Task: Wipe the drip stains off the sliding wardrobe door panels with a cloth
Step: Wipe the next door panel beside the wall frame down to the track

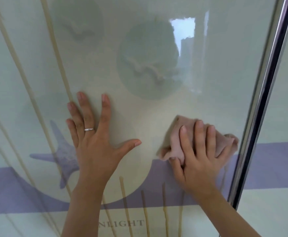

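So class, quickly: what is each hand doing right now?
Left hand: open, fingers spread flat on the door panel.
Right hand: open, pressing the pink cloth against it.

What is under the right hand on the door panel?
A pink cloth, pressed against the door panel by the right hand. Whatever stain lies beneath the cloth is covered.
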A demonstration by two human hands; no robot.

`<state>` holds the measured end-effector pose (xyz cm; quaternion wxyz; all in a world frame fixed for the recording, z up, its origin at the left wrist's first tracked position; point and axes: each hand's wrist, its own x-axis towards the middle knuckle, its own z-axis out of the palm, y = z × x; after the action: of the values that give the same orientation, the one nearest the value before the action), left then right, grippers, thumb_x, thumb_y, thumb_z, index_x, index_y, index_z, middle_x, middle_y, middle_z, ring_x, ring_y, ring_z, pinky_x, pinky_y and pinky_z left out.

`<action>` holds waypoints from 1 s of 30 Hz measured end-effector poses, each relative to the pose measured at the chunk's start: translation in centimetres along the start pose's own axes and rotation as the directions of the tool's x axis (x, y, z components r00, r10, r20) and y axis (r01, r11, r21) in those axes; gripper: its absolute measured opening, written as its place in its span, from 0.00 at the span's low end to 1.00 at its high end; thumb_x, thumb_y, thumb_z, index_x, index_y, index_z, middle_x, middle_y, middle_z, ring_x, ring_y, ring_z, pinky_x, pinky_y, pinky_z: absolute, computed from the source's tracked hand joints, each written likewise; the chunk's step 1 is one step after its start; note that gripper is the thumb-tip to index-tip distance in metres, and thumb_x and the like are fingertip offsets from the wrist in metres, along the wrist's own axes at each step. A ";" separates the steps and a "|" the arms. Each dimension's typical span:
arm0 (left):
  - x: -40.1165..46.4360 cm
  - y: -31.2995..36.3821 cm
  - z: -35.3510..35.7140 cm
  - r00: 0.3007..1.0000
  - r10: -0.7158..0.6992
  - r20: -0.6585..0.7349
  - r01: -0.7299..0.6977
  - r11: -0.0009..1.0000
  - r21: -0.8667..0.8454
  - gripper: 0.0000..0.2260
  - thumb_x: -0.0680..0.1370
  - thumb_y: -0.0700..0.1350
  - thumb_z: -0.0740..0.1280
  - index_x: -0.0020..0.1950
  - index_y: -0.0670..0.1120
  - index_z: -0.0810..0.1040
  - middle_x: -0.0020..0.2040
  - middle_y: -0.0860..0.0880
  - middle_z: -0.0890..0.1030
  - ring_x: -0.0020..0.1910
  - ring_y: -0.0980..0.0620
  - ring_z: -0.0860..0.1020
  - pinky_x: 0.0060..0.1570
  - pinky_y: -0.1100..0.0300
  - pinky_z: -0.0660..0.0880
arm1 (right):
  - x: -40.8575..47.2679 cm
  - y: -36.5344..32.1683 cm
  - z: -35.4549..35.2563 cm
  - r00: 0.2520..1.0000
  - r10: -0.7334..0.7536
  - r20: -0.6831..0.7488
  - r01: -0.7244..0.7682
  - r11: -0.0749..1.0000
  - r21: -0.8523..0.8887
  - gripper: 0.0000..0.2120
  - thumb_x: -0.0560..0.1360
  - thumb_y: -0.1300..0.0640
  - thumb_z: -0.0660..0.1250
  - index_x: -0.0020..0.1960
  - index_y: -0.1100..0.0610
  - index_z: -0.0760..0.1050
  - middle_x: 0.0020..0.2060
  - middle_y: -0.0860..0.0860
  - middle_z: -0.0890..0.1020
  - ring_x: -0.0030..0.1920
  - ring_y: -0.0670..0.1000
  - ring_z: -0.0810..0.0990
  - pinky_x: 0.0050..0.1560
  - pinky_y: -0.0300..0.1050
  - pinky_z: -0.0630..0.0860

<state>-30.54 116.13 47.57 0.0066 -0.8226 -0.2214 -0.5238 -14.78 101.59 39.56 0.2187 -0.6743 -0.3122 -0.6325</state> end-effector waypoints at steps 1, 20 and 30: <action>0.0 0.0 0.0 1.000 0.003 0.001 -0.003 1.000 0.002 0.49 0.63 0.75 0.57 0.77 0.52 0.47 0.76 0.39 0.45 0.74 0.38 0.42 0.69 0.41 0.45 | 1.3 0.3 -0.2 1.000 0.011 -0.023 -0.010 1.000 0.010 0.28 0.81 0.42 0.48 0.79 0.50 0.54 0.78 0.53 0.52 0.78 0.54 0.49 0.72 0.70 0.43; 0.0 -0.3 0.4 1.000 0.003 -0.004 -0.003 1.000 -0.003 0.46 0.64 0.78 0.48 0.77 0.56 0.45 0.76 0.43 0.43 0.74 0.38 0.44 0.69 0.39 0.49 | 16.9 1.9 -0.9 0.969 0.173 -0.176 -0.166 0.985 0.053 0.28 0.80 0.44 0.50 0.76 0.54 0.62 0.74 0.58 0.65 0.74 0.60 0.60 0.70 0.68 0.47; 0.0 -0.5 0.4 1.000 0.011 0.001 -0.011 1.000 0.000 0.46 0.64 0.78 0.48 0.77 0.57 0.45 0.76 0.43 0.42 0.74 0.38 0.43 0.69 0.42 0.46 | 13.6 2.0 -1.2 0.996 0.000 -0.092 0.004 0.999 0.047 0.27 0.79 0.43 0.52 0.76 0.52 0.61 0.75 0.56 0.63 0.75 0.58 0.59 0.69 0.70 0.49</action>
<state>-30.40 116.65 47.32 0.0094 -0.8240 -0.2167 -0.5235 -14.16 101.33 53.34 0.2480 -0.6388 -0.3176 -0.6554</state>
